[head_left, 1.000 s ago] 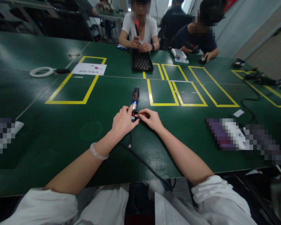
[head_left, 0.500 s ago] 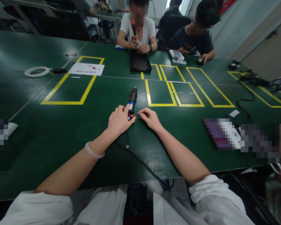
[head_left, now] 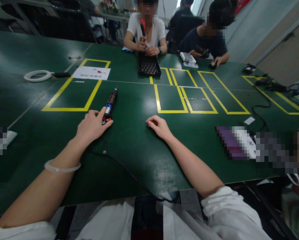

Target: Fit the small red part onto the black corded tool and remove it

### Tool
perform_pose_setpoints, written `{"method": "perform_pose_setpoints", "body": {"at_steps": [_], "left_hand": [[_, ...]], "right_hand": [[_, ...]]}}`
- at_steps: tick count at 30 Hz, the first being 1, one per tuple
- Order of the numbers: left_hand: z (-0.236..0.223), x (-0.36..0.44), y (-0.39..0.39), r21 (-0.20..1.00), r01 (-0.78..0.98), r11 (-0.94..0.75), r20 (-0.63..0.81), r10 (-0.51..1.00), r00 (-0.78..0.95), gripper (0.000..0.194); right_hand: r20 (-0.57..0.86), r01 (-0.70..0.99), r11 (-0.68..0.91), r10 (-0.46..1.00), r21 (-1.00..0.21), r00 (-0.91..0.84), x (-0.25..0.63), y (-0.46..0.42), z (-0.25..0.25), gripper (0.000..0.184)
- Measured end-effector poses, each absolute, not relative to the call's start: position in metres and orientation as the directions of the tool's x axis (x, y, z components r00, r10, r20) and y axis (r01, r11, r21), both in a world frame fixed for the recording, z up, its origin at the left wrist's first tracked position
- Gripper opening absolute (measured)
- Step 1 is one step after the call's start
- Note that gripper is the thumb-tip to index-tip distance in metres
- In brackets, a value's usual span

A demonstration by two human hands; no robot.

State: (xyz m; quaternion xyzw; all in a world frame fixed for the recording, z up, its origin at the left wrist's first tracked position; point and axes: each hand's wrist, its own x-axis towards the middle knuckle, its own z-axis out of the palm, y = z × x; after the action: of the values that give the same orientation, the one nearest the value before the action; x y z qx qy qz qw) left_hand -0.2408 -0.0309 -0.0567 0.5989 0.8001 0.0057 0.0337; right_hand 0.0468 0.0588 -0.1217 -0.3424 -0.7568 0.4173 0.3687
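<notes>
Left hand [head_left: 91, 126] is clamped over the rear of a pointed tool [head_left: 110, 101], which lies on the tabletop [head_left: 129, 133], tip facing away. Right hand [head_left: 157, 126] sits well apart, fingers curled; can't tell if it's pinching anything.

Risks, my read: black cord [head_left: 124, 165] seems to run to the tool and drops over the near edge, so a snag below could yank it. Round body could roll if let go. Rear end looks exposed; a tug might loosen wiring.

Count: one tool under the hand, one cord, one small metal ring [head_left: 104, 152]. Farther: one white coil [head_left: 38, 80], one white sheet [head_left: 89, 73], one black tray [head_left: 151, 75], contents too small to count.
</notes>
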Motion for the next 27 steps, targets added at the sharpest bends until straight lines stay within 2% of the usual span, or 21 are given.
{"method": "perform_pose_setpoints", "body": {"at_steps": [4,13,15,20,23,27], "left_hand": [[-0.059,-0.287,-0.034,0.041,0.918,0.395,-0.104,0.915,-0.389,0.082],[-0.072,-0.356,-0.043,-0.029,0.827,0.561,-0.056,0.825,-0.562,0.075],[-0.071,-0.355,-0.047,-0.034,0.830,0.557,-0.012,0.830,-0.557,0.073],[-0.066,-0.337,-0.056,-0.087,0.889,0.449,0.216,0.880,-0.423,0.061],[-0.064,-0.333,-0.055,-0.087,0.886,0.455,0.187,0.881,-0.434,0.053],[-0.061,-0.332,-0.054,-0.052,0.880,0.472,0.157,0.874,-0.460,0.050]], "right_hand": [[0.277,0.225,0.434,0.818,-0.872,-0.505,0.047,0.057,-0.119,0.016],[0.289,0.243,0.466,0.801,-0.851,-0.524,0.047,0.056,-0.115,0.015],[0.294,0.236,0.469,0.798,-0.851,-0.526,0.047,0.056,-0.115,0.015],[0.279,0.257,0.463,0.804,-0.848,-0.525,0.047,0.056,-0.116,0.014],[0.294,0.245,0.475,0.796,-0.845,-0.529,0.047,0.056,-0.117,0.014],[0.312,0.237,0.492,0.787,-0.837,-0.531,0.047,0.056,-0.118,0.015]]}}
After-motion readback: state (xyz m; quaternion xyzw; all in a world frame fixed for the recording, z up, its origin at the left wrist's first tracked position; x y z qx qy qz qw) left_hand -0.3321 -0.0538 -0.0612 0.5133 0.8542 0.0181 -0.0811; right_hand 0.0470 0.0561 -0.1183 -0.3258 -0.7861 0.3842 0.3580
